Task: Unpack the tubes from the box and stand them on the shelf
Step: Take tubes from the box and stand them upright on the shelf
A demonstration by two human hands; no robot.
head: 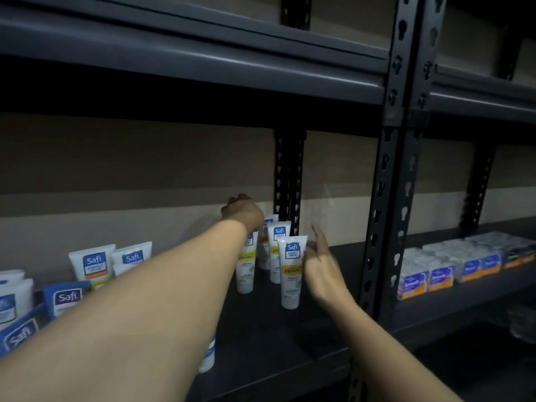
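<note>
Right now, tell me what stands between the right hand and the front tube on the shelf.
Nothing visible. The right hand is open, close against the front tube on its right side; the other tubes stand behind it.

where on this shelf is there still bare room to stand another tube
Bare shelf lies between the front tube and the slotted post, beyond the right hand. Another bare strip runs along the front edge, before the tube cluster. Crowded: that cluster under the left hand, and the far-left tubes and boxes.
</note>
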